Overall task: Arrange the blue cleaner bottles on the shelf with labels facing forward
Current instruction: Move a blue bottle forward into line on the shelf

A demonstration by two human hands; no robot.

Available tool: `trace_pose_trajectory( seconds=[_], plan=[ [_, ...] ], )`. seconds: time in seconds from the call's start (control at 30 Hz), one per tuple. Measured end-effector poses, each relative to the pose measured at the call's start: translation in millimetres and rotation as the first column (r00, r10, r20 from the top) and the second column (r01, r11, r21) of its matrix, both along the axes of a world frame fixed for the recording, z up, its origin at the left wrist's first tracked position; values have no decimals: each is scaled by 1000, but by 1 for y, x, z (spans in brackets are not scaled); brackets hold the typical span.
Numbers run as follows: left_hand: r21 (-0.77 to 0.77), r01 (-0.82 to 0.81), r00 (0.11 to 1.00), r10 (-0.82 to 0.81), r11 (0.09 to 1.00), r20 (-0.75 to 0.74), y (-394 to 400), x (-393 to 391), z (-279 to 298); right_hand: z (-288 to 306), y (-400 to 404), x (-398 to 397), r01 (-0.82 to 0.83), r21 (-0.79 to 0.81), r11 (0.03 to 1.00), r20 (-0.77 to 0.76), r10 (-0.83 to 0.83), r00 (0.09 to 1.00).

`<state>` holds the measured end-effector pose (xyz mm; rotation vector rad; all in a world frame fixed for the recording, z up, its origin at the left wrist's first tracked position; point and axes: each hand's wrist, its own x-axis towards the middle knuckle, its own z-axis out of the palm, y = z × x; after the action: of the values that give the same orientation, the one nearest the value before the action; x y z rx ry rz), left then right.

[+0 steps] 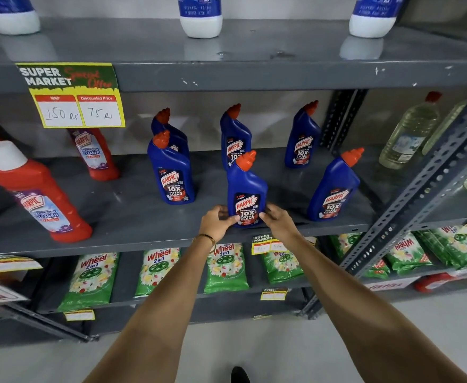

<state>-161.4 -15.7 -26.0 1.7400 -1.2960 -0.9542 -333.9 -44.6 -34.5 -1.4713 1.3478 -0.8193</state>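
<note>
Several blue cleaner bottles with orange caps stand on the grey middle shelf (133, 217). The front middle bottle (245, 186) stands upright near the shelf's front edge, label toward me. My left hand (216, 223) grips its base on the left and my right hand (278, 220) grips it on the right. Other blue bottles stand at front left (171, 175), front right (334, 189), back middle (235, 134) and back right (302, 136), labels forward. One more (168, 128) stands behind the front-left bottle, its label mostly hidden.
Two red bathroom cleaner bottles (39, 197) (94, 153) stand at the left of the same shelf. A yellow price sign (75, 98) hangs from the shelf above. Clear bottles (409, 134) stand on the right rack. Green detergent packs (227, 266) line the shelf below.
</note>
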Motion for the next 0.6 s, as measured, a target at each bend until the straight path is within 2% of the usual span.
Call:
trace_pose_trajectory(
  seconds=[0.3,0.43,0.6],
  plan=[
    [33,13,999,-14,999,31,-1,9,-7,4,0,0,48,79,996,-11,-47,999],
    [15,13,998,-14,1000,67,7,23,-7,1,9,8,199,100,975,-44,-196,980],
    [25,11,998,-12,1000,69,21,58,-3,-5,32,23,390,87,917,-5,-391,920]
  ],
)
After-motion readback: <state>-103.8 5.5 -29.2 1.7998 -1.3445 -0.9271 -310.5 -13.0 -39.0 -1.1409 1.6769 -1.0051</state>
